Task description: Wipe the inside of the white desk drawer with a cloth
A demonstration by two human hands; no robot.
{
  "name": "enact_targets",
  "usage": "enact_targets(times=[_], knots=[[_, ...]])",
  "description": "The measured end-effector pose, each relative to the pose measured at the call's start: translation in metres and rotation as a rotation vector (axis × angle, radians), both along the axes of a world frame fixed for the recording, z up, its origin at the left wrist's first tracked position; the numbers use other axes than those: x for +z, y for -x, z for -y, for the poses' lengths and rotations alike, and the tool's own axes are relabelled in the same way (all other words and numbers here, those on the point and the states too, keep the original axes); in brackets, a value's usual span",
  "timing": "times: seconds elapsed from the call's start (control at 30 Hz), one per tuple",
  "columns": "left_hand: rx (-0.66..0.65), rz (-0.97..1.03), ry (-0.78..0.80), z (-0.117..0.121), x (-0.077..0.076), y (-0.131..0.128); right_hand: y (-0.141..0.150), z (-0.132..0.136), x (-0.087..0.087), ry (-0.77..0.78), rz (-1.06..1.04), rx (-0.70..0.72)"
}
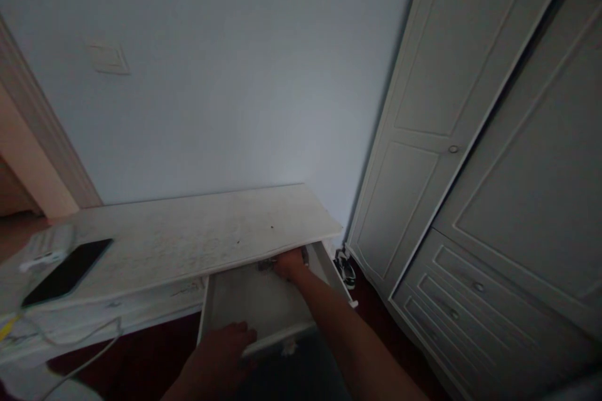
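A white drawer is pulled out from under the white desk top. My left hand rests on the drawer's front edge, fingers curled over it. My right hand reaches deep into the back of the drawer, under the desk top, and touches a small dark object there. The light is too dim to show whether the fingers close on it.
A black phone lies on the desk's left part beside a white device. White cables hang off the desk's front. A tall white wardrobe with lower drawers stands at the right. A dark item lies on the floor between.
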State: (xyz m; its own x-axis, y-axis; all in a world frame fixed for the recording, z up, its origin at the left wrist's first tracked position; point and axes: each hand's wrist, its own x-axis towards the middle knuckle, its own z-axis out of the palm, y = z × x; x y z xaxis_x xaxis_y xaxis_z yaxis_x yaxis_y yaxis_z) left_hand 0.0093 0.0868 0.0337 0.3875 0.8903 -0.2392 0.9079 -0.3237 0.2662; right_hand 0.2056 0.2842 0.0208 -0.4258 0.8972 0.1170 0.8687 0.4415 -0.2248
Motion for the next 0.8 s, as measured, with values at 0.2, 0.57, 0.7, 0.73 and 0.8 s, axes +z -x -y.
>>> enact_targets(times=[0.2, 0.57, 0.7, 0.73, 0.8], knots=[[0.017, 0.003, 0.041, 0.001, 0.001, -0.003, 0.023, -0.002, -0.009, -0.035, -0.1, 0.104], [0.007, 0.035, -0.084, 0.007, 0.013, -0.007, 0.123, 0.033, 0.003, 0.168, -0.067, 0.328], [-0.065, 0.054, -0.244, 0.009, 0.006, -0.004, 0.109, 0.049, 0.011, 0.264, 0.0, 0.44], [-0.086, 0.057, -0.269, 0.011, 0.005, -0.003, 0.103, 0.054, 0.013, 0.306, 0.016, 0.47], [-0.117, 0.07, -0.299, 0.014, 0.006, 0.0, 0.091, 0.064, 0.015, 0.397, 0.038, 0.519]])
